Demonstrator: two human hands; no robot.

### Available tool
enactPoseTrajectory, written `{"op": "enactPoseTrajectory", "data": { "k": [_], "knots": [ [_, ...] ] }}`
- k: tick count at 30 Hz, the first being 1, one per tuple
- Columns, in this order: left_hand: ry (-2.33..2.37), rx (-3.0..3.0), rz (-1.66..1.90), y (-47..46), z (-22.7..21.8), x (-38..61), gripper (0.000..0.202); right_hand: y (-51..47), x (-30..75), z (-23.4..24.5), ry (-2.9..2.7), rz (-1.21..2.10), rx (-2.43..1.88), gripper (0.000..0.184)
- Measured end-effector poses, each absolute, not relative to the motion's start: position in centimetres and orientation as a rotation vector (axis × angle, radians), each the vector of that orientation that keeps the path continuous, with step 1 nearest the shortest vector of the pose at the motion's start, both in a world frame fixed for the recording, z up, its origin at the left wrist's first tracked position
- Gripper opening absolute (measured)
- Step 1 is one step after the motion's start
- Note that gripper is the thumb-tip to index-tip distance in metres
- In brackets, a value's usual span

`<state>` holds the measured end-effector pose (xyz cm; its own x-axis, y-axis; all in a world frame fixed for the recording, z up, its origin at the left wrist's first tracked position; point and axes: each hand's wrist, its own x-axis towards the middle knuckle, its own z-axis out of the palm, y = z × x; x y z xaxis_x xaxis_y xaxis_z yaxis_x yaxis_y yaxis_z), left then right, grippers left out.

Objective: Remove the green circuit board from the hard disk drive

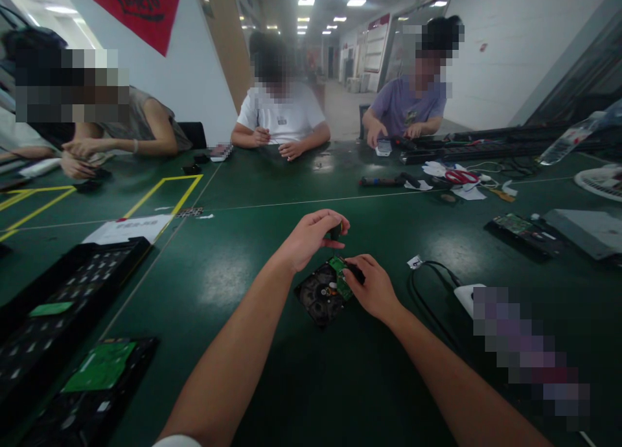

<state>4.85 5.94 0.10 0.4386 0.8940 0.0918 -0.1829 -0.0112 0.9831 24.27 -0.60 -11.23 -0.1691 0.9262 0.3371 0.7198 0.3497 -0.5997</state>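
A black hard drive (pixel 321 296) lies on the green table in front of me, its underside up, with a green circuit board (pixel 340 277) along its right side. My left hand (pixel 311 236) hovers just above the drive, fingers curled around a small dark object (pixel 334 230) that I cannot make out clearly. My right hand (pixel 373 286) rests on the drive's right edge, fingers pinched closed on the circuit board.
Black trays (pixel 58 304) with a green board (pixel 100 367) stand at the left. A black cable (pixel 432 285) and white plug lie to the right, more drives (pixel 522 230) beyond. Three other people sit along the far side. Red scissors (pixel 461 176) and tools lie there.
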Motion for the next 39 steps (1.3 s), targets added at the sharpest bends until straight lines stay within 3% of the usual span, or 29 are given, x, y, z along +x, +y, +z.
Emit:
{"op": "enactPoseTrajectory", "data": {
  "k": [19,39],
  "knots": [
    [0.812,1.293,1.057,5.8,1.2,5.0,0.021,-0.4,24.2,-11.0,-1.932,0.416,-1.421,0.025],
    [0.791,1.426,1.033,5.9,0.3,5.0,0.036,-0.4,24.2,-11.3,-1.933,0.413,-1.403,0.025]
  ]
}}
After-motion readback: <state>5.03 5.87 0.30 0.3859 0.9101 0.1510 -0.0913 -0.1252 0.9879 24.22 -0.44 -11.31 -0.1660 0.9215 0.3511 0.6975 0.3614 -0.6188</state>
